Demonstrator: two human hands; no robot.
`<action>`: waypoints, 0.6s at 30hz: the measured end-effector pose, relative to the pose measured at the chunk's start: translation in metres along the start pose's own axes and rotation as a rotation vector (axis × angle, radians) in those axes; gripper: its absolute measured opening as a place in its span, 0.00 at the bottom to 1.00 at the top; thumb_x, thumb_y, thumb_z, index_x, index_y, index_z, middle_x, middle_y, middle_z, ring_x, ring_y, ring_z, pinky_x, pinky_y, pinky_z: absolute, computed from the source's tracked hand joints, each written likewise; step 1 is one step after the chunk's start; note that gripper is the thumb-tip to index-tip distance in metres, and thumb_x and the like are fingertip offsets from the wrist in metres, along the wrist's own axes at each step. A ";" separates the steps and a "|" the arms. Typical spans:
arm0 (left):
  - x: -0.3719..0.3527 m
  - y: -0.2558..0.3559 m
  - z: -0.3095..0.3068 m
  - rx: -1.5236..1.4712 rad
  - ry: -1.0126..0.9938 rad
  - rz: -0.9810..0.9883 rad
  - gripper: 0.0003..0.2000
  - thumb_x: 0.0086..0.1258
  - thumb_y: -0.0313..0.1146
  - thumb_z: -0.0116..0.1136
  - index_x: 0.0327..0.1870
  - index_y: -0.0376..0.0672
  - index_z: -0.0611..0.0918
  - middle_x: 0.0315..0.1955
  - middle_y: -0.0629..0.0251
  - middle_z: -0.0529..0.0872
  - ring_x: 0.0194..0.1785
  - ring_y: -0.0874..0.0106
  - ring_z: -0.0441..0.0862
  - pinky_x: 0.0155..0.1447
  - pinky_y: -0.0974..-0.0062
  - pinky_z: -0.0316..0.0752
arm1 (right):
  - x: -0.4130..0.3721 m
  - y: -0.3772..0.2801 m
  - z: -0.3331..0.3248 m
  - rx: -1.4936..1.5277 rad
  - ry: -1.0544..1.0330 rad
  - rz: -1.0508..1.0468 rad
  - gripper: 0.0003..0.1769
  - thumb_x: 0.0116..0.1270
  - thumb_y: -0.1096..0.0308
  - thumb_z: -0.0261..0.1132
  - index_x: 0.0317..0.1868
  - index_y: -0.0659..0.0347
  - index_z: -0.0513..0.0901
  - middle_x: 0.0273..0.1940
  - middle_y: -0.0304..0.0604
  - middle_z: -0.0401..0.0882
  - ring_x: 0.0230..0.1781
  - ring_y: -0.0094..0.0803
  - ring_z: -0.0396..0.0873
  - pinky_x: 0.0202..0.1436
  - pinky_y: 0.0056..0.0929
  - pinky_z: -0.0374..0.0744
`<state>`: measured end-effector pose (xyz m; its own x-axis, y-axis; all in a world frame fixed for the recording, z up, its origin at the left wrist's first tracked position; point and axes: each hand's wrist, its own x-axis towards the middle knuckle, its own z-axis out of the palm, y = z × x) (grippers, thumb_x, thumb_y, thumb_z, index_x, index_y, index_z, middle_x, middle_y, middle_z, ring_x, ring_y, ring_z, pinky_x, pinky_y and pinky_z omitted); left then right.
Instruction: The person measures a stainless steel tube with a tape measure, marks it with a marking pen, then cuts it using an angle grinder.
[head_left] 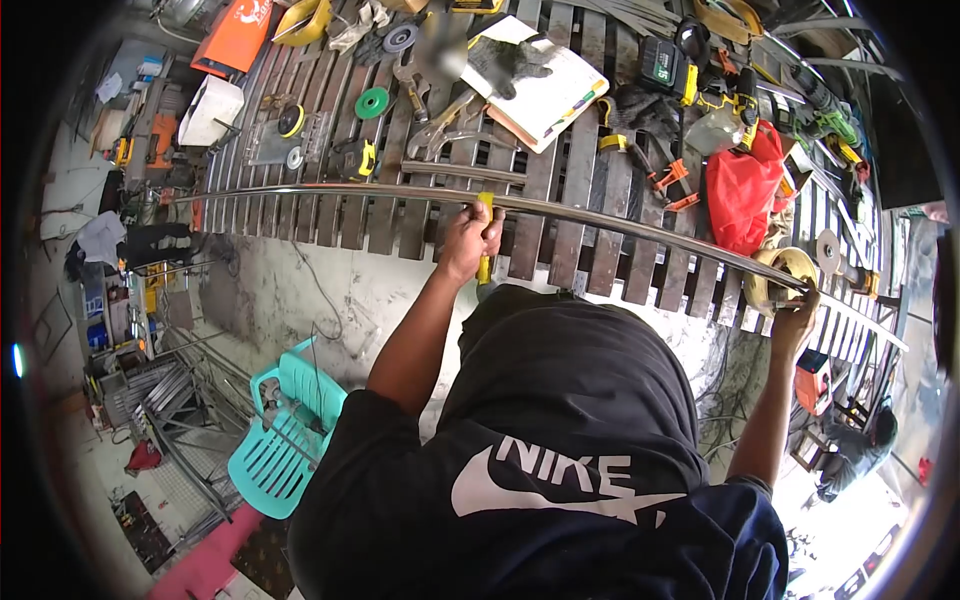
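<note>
My left hand point(470, 242) is closed around a narrow yellow strip-like tool point(485, 262), which stands upright across the near side of a long shiny metal tube point(620, 222). Its exact kind I cannot make out. The tube runs from side to side along the front of the slatted metal bench point(545, 235). At the right, my right hand point(793, 322) has its fingers curled at the tube, partly hidden, beside a cream round container point(768, 292). Past the left hand, a steel clamp point(440, 130) and a yellow tape measure point(360, 160) lie on the slats.
Farther back on the bench are an open notebook point(560, 95) with a dark glove point(510, 65), a green disc point(371, 102), a red bag point(745, 190) and several power tools. A turquoise chair point(275, 450) stands at lower left. Someone else point(860, 450) is at far right.
</note>
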<state>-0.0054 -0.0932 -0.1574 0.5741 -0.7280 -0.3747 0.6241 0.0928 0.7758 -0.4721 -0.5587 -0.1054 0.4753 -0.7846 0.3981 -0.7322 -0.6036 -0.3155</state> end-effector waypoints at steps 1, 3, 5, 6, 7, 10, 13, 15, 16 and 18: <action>0.000 0.000 0.000 -0.003 0.012 -0.002 0.21 0.95 0.52 0.49 0.52 0.40 0.81 0.25 0.75 0.73 0.22 0.82 0.62 0.28 0.78 0.59 | 0.002 -0.004 0.004 -0.060 0.057 -0.012 0.36 0.70 0.76 0.72 0.78 0.62 0.75 0.62 0.56 0.88 0.54 0.60 0.87 0.60 0.56 0.82; -0.001 -0.001 0.000 -0.035 0.032 -0.018 0.20 0.94 0.50 0.50 0.51 0.40 0.82 0.25 0.75 0.73 0.22 0.82 0.62 0.28 0.78 0.59 | 0.006 -0.068 -0.003 -0.197 0.125 -0.033 0.38 0.66 0.72 0.76 0.76 0.66 0.75 0.63 0.56 0.87 0.54 0.61 0.84 0.61 0.59 0.78; -0.004 0.003 0.005 -0.020 0.062 -0.016 0.21 0.94 0.51 0.52 0.49 0.40 0.82 0.25 0.74 0.75 0.22 0.82 0.63 0.27 0.78 0.59 | 0.004 -0.108 0.010 -0.131 0.070 -0.191 0.28 0.63 0.74 0.77 0.62 0.64 0.78 0.66 0.54 0.86 0.64 0.58 0.82 0.70 0.60 0.75; -0.005 0.004 0.006 -0.022 0.061 -0.020 0.21 0.94 0.51 0.52 0.49 0.40 0.83 0.25 0.74 0.75 0.21 0.82 0.63 0.27 0.78 0.59 | -0.001 -0.161 0.014 0.021 0.028 -0.229 0.24 0.61 0.75 0.77 0.56 0.63 0.79 0.66 0.53 0.85 0.67 0.57 0.81 0.74 0.60 0.74; -0.005 0.007 0.007 -0.011 0.069 -0.030 0.22 0.93 0.52 0.52 0.48 0.39 0.83 0.24 0.73 0.76 0.21 0.82 0.64 0.27 0.78 0.61 | -0.003 -0.205 0.016 0.083 -0.086 -0.314 0.22 0.58 0.76 0.77 0.52 0.62 0.78 0.67 0.54 0.85 0.68 0.57 0.81 0.76 0.60 0.72; -0.006 0.009 0.009 0.019 0.110 -0.072 0.24 0.93 0.53 0.52 0.47 0.38 0.84 0.24 0.72 0.76 0.21 0.82 0.66 0.28 0.79 0.63 | -0.011 -0.313 0.032 0.209 -0.354 -0.620 0.16 0.59 0.76 0.72 0.48 0.61 0.80 0.68 0.54 0.85 0.71 0.58 0.79 0.80 0.60 0.70; -0.005 0.005 0.007 0.047 0.117 -0.088 0.23 0.94 0.52 0.52 0.46 0.38 0.84 0.26 0.70 0.79 0.22 0.81 0.70 0.28 0.78 0.67 | -0.014 -0.394 0.063 0.281 -0.544 -0.709 0.11 0.71 0.75 0.60 0.52 0.64 0.78 0.62 0.59 0.85 0.70 0.58 0.80 0.80 0.59 0.69; -0.004 0.003 0.001 0.105 0.089 -0.078 0.23 0.95 0.50 0.49 0.45 0.38 0.82 0.29 0.66 0.83 0.25 0.77 0.77 0.29 0.75 0.74 | -0.013 -0.423 0.083 0.241 -0.687 -0.711 0.10 0.74 0.75 0.56 0.53 0.67 0.74 0.42 0.61 0.86 0.58 0.57 0.84 0.76 0.58 0.71; -0.002 0.000 -0.001 0.104 0.067 -0.045 0.22 0.95 0.50 0.49 0.46 0.37 0.81 0.30 0.65 0.83 0.28 0.75 0.80 0.33 0.73 0.78 | -0.012 -0.436 0.091 0.278 -0.708 -0.693 0.07 0.75 0.74 0.57 0.51 0.65 0.73 0.33 0.55 0.83 0.47 0.56 0.86 0.67 0.55 0.76; 0.001 -0.008 -0.003 0.098 0.027 0.017 0.22 0.94 0.51 0.49 0.50 0.37 0.80 0.33 0.62 0.85 0.34 0.71 0.85 0.41 0.68 0.85 | -0.019 -0.444 0.109 0.362 -0.785 -0.593 0.05 0.74 0.76 0.56 0.48 0.63 0.71 0.33 0.54 0.84 0.41 0.56 0.86 0.57 0.52 0.80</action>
<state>-0.0082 -0.0926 -0.1655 0.5992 -0.7082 -0.3734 0.5599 0.0373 0.8277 -0.1031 -0.2912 -0.0671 0.9882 -0.1424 -0.0561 -0.1499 -0.8261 -0.5432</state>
